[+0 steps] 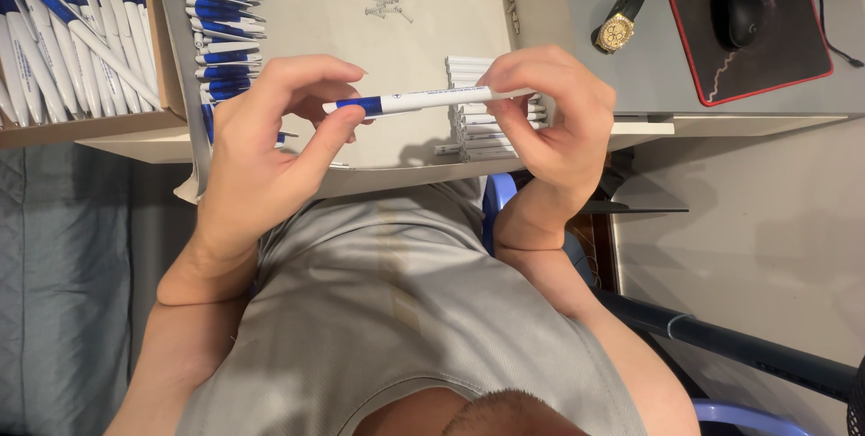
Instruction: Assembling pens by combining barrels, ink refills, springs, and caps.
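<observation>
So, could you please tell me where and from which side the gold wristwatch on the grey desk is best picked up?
Probably by the round gold case of the wristwatch, coming straight down from above. It lies flat and face-up on the grey desk, with its dark strap trailing toward the mouse pad, so the case edges look free for a pinch grip.

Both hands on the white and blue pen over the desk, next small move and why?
Probably press the two ends together to seat them. The left hand pinches the blue end of the white and blue plastic pen, the right hand grips its white barrel end, and the pen is held level above the desk. Whether the joint is already closed cannot be told. Finished pens fill the cardboard box on the left.
</observation>
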